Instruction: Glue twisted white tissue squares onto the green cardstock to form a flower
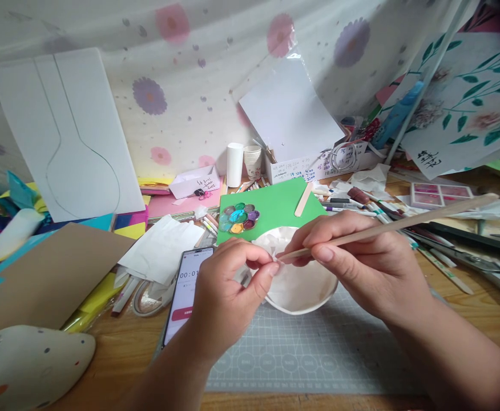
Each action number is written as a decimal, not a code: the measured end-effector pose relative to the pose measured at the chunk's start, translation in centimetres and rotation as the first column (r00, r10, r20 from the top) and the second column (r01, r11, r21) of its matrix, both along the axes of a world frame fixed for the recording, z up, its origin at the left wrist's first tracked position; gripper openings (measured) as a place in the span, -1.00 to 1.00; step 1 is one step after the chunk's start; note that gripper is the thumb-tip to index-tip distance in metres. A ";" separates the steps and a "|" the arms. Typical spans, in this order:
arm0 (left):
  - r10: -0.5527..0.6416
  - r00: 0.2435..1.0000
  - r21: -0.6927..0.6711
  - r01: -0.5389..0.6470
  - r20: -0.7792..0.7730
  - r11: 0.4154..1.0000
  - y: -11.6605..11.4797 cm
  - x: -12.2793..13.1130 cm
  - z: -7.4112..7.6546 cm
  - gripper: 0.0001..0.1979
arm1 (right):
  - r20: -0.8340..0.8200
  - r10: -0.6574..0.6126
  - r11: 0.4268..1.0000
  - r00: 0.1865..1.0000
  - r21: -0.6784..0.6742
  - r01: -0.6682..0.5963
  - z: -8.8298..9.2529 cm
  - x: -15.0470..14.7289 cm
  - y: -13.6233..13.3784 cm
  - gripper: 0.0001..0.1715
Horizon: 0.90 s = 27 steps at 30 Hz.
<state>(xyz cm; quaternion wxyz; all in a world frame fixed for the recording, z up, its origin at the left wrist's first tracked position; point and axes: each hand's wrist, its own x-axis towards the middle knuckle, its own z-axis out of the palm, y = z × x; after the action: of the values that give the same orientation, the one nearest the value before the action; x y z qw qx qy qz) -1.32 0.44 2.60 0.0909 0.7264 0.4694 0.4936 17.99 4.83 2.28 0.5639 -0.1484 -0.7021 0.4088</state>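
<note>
1. Left hand (pixel 228 279): closed in a pinch, with thumb and forefinger nipping a thin white crumpled paper (pixel 271 246) right at the stick's tip.
2. Right hand (pixel 361 268): closed round a long thin wooden stick (pixel 404 224), gripped pen-style near its front end. The long back end runs up and to the right, unsupported.
3. Paper and stick tip meet between the two hands, above the near-left part of a shallow white bowl (pixel 301 311). The bowl sits on a grey gridded cutting mat (pixel 310 354) and both hands partly hide it. More white paper seems to lie at its far rim.
4. Doing it well, my read:
   - The paper looks tissue-thin, so use a light pinch only.
   - Grip close to the tip, as now. With that long lever behind, a small wrist wobble swings the tip.
   - Work over the bowl so loose bits land in it.
5. Around:
   - A green card sheet (pixel 279 202) lies just behind the bowl. It carries a cluster of coloured round discs (pixel 238 218) and a flat wooden craft stick (pixel 303 200).
   - A phone showing a timer (pixel 185 291) is left of the left hand.
   - Scissors (pixel 490 268) are far right, well apart.
</note>
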 end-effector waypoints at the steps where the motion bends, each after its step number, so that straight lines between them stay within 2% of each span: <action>1: -0.001 1.000 -0.002 0.001 0.001 1.000 0.0 0.0 0.0 -0.85 | 0.001 0.000 1.000 1.000 0.000 0.000 0.0 0.0 0.0 -0.97; 12: -0.001 1.000 -0.028 0.001 0.012 1.000 0.0 0.1 0.0 -0.85 | 0.000 0.000 1.000 1.000 -0.015 0.000 -0.1 -0.1 0.0 -0.96; 16: -0.002 0.997 -0.039 0.006 0.078 0.999 -0.1 -0.2 -0.3 -0.87 | 0.004 -0.002 1.000 1.000 -0.012 0.002 0.0 -0.1 0.0 -0.95; 23: -0.157 0.973 -0.169 0.185 0.169 0.968 -0.5 -0.2 -0.1 -0.79 | 0.005 0.027 0.999 1.000 0.027 -0.027 0.0 -0.3 -0.1 -0.95; 27: -0.130 0.970 -0.207 0.173 0.205 0.963 -0.4 0.1 0.1 -0.81 | 0.047 0.004 0.993 0.999 0.122 -0.010 0.0 -0.4 -0.2 -0.93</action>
<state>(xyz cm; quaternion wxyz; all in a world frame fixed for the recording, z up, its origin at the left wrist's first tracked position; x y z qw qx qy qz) -1.23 0.04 2.66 0.2541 0.6952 0.4540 0.4960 17.60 4.67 2.27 0.5538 -0.1209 -0.7393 0.3634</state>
